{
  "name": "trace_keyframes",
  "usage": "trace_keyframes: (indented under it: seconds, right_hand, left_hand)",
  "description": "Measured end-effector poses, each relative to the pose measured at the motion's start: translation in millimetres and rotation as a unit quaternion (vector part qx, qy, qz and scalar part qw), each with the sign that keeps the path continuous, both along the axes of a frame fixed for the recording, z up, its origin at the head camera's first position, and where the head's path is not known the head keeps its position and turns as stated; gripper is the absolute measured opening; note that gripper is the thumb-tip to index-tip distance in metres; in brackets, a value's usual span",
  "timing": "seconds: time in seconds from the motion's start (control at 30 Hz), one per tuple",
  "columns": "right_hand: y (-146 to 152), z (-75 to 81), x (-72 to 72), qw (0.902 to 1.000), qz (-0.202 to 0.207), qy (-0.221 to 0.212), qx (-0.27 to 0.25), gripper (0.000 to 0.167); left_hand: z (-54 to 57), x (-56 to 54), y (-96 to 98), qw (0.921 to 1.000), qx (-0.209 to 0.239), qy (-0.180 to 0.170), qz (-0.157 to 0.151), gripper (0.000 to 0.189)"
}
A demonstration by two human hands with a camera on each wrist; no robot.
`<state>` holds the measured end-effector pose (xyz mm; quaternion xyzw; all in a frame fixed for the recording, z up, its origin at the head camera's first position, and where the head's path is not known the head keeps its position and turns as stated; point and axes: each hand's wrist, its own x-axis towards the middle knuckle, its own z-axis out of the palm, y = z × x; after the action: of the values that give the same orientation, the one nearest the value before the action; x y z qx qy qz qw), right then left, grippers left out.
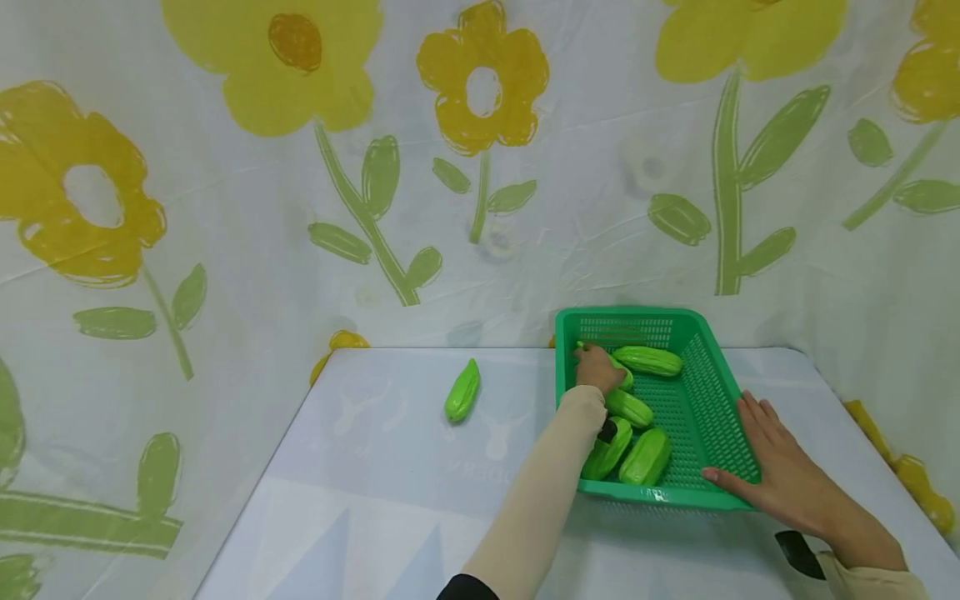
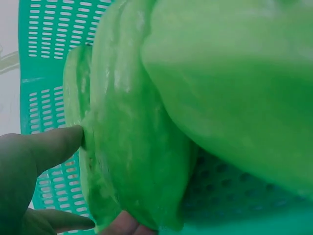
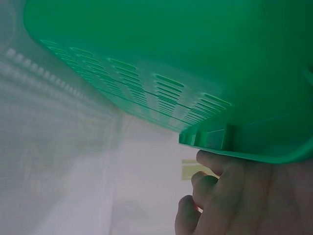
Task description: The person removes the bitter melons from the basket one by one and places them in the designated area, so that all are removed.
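My left hand [image 1: 597,368] reaches into the left side of the green plastic basket [image 1: 697,496]. Its thumb and fingers pinch a slim green gourd [image 2: 76,93] at the basket's perforated wall. Beside that lies another ridged green gourd [image 2: 132,112], with a third large one [image 2: 234,93] filling the upper right of the left wrist view. My right hand [image 1: 787,471] rests on the basket's right front corner, thumb across the rim and fingers stretched along the outer side. In the right wrist view, these fingers [image 3: 220,188] lie against the green rim.
Another gourd [image 1: 462,390] lies alone on the white table [image 1: 360,483], left of the basket. Inside the basket, one gourd [image 1: 648,360] is at the back and others [image 1: 645,457] near the front. A flower-printed curtain [image 1: 562,225] hangs behind the table.
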<state>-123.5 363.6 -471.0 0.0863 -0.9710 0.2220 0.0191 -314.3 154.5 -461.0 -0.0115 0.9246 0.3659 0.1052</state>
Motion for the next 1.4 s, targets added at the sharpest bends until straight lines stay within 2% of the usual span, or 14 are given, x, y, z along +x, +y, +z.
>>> trace_keyframes:
  seconds: [0.17, 0.27, 0.33, 0.4, 0.53, 0.77, 0.9, 1.1, 1.2, 1.4]
  right_hand:
    - [0.9, 0.4, 1.4, 1.0, -0.001, 0.001, 0.001, 0.116]
    - [1.4, 0.5, 2.0, 1.0, -0.002, 0.002, 0.001, 0.115]
    - [1.8, 0.2, 2.3, 1.0, -0.002, 0.002, 0.001, 0.115]
    - [2.3, -0.3, 2.6, 1.0, -0.002, 0.004, -0.001, 0.115]
    - [3.9, -2.1, 1.7, 1.0, 0.001, 0.003, -0.009, 0.115]
    - [2.6, -3.8, 0.0, 0.9999, 0.002, 0.001, -0.015, 0.115]
    - [2.2, -2.8, 0.1, 0.9999, 0.006, 0.007, -0.015, 0.114]
    - [1.2, -1.2, 1.3, 0.9999, 0.006, 0.003, -0.013, 0.113]
    - [1.7, -0.7, 1.5, 0.9999, 0.005, 0.001, -0.012, 0.114]
    - [2.0, -1.7, 1.2, 0.9998, 0.002, -0.001, -0.018, 0.115]
  left_hand:
    - [-2.7, -4.2, 1.8, 0.9994, 0.032, -0.014, 0.003, 0.074]
    - [-0.4, -3.3, -0.8, 0.9975, 0.066, -0.026, 0.002, 0.04]
    - [0.8, -3.3, -2.1, 0.9954, 0.089, -0.035, 0.007, 0.03]
    - [3.1, -1.9, -3.1, 0.9937, 0.102, -0.044, 0.013, 0.032]
    - [2.4, -2.1, -1.6, 0.9907, 0.119, -0.058, 0.031, 0.071]
    - [-5.3, -5.0, 1.4, 0.992, 0.107, -0.053, 0.04, 0.09]
    - [-9.5, -9.0, 2.9, 0.9941, 0.096, -0.036, 0.037, 0.088]
    - [-10.7, -11.6, 2.2, 0.9957, 0.089, -0.02, 0.017, 0.068]
    - [-11.1, -11.5, 1.9, 0.9954, 0.094, -0.015, 0.011, 0.065]
    - [-12.4, -5.7, 1.8, 0.9931, 0.116, -0.002, 0.018, 0.064]
